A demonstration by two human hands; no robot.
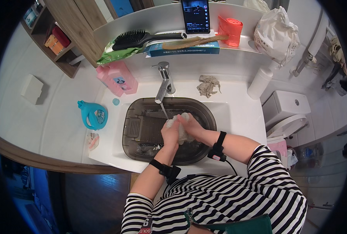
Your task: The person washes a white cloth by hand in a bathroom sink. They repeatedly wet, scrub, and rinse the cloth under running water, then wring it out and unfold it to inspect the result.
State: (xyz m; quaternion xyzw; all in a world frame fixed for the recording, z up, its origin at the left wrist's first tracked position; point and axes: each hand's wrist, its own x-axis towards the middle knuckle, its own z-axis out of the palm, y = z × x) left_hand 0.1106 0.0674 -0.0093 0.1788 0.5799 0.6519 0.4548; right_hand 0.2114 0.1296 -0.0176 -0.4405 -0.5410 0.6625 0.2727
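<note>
My left hand [171, 133] and my right hand [192, 126] both grip a wet, whitish cloth [182, 134], bunched between them. They hold it above a dark translucent plastic basin [132, 155] with a ribbed washboard panel [151, 128] built into its left half. Water stands in the basin, with some foam along its far side. From the chrome faucet [161, 93] a thin stream runs down just left of the cloth. How far the cloth's lower end dips into the water is hard to tell.
The basin sits in a white sink [223, 117]. Leftward stand a pink jug [121, 82], a teal detergent bottle [94, 115] and a crumpled cloth [93, 141]. Behind are a grey rag [208, 85], a white bottle [259, 83] and a shelf holding a hairbrush [132, 39] and phone [195, 16].
</note>
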